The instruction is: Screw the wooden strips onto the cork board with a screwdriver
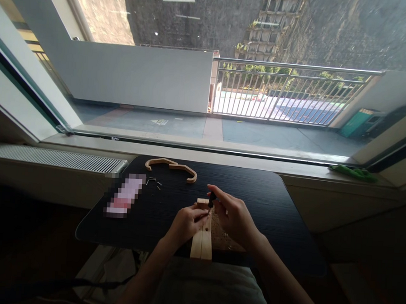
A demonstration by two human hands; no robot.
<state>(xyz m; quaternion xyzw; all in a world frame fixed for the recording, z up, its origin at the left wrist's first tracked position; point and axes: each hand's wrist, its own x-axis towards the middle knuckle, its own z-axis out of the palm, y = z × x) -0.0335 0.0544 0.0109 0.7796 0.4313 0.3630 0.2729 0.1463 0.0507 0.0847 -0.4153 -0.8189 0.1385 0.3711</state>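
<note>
My right hand [236, 216] is closed around the black handle of a screwdriver [212, 198], held upright with its tip down at a light wooden bar [201, 245]. The bar has a seam along its length and a dark round hole in its upper face. My left hand [186, 223] is closed on the bar from the left, its fingertips beside the screwdriver tip. Whether a screw sits under the tip is hidden by the fingers. A brown speckled board [226, 237] lies partly beneath my right hand.
Two curved wooden hooks [185, 169] lie at the back of the black table [255, 186]. Several loose screws [153, 181] are at the left, near a blurred pink packet [127, 193]. A radiator [56, 158] and window sill [189, 152] border the table.
</note>
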